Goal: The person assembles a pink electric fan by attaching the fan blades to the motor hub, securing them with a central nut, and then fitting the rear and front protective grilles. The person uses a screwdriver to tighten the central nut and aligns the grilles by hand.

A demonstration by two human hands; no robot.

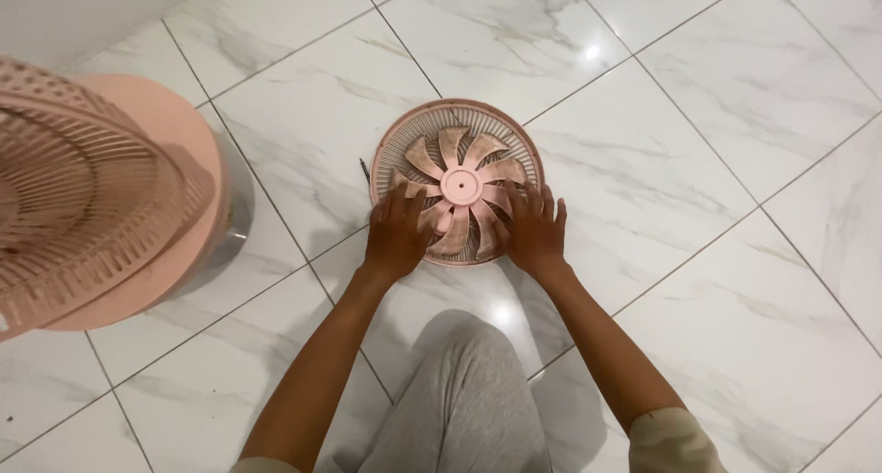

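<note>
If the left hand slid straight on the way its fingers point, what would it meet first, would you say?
The left hand lies on the fan blades inside the round grille, fingers pointing up and slightly right. It would probably meet the pink hub first, though height is hard to judge.

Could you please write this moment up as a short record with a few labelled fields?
Setting: white marble-look tiled floor, seen from above
Left hand: flat on the near left blades of the pink fan blade wheel
Right hand: flat on its near right blades
Under the wheel: round pink fan grille, lying on the floor
At left: pink fan body with grille
Beside the grille: small dark screw-like item
Near edge: grey-trousered knee
</note>
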